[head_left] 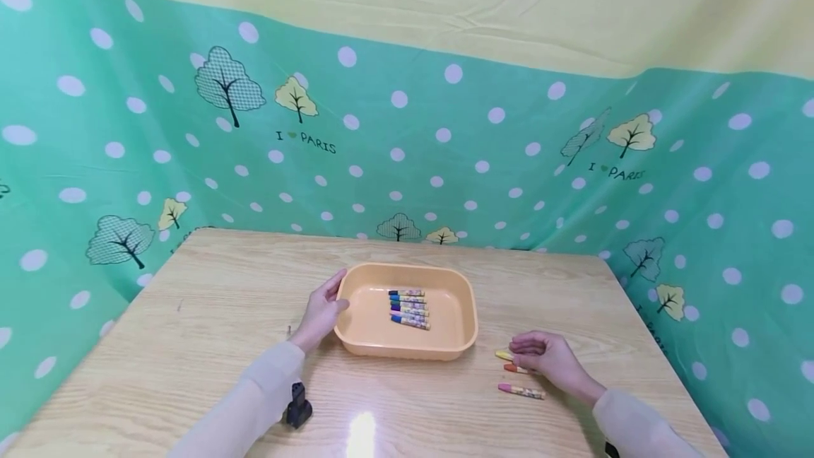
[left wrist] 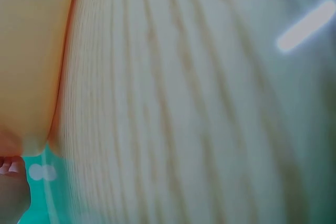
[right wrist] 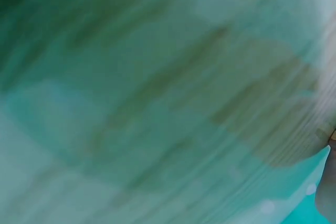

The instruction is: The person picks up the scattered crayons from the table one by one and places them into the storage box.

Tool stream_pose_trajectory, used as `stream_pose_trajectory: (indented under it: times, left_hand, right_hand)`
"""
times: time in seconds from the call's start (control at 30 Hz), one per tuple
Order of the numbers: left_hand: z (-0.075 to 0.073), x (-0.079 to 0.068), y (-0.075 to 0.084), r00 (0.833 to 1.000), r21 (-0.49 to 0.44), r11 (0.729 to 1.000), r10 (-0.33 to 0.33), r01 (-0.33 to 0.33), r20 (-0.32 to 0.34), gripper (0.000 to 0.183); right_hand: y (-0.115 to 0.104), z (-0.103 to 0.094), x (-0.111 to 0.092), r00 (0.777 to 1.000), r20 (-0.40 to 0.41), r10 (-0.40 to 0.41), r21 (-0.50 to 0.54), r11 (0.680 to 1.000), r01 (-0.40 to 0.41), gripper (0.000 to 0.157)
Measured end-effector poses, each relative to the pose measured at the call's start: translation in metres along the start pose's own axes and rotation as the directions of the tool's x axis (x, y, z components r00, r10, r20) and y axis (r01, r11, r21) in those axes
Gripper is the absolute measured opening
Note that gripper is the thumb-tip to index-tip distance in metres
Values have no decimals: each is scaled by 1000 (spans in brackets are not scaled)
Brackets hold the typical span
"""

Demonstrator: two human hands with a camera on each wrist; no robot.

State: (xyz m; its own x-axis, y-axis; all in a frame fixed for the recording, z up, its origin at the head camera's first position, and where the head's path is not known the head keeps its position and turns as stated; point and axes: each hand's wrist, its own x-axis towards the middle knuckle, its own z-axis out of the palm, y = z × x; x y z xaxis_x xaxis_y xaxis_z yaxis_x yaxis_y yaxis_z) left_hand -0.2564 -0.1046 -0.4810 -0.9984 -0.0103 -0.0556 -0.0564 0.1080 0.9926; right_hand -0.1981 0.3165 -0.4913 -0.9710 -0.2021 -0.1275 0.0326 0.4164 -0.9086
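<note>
A peach plastic tray (head_left: 407, 353) sits on the wooden table. My left hand (head_left: 321, 311) grips its left rim, thumb over the edge and fingers along the outer side. Inside the tray, several crayons (head_left: 410, 310) with dark, blue, green, purple and pink tips lie in a row. To the right of the tray, my right hand (head_left: 555, 359) pinches a yellow crayon (head_left: 504, 355) between thumb and fingers, low over the table; its far end is hidden by the hand. Partly under that hand lies an orange crayon (head_left: 514, 369). Closer to me is a pink crayon (head_left: 521, 391).
The wooden table (head_left: 242, 288) ends at a green dotted cloth (head_left: 407, 161) hanging behind and at both sides. A small black object (head_left: 297, 407) is by my left sleeve. Light reflects off the tabletop near the front.
</note>
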Motion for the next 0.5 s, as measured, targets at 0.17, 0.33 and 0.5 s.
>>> stream_pose_trajectory:
  times: [0.17, 0.33, 0.5]
  left_hand:
    - [1, -1, -2, 1000, 9, 1000, 1, -1, -1, 69]
    - [1, 0, -3, 1000, 15, 1000, 7, -7, -2, 68]
    - [1, 0, -3, 1000, 12, 1000, 2, -2, -2, 68]
  right_hand:
    - [3, 2, 1, 1000, -17, -1, -20, 1000, 0, 40]
    - [2, 4, 3, 998, -68, -1, -59, 998, -3, 36]
    - [-1, 7, 4, 994, -110, 15, -107, 994, -27, 32]
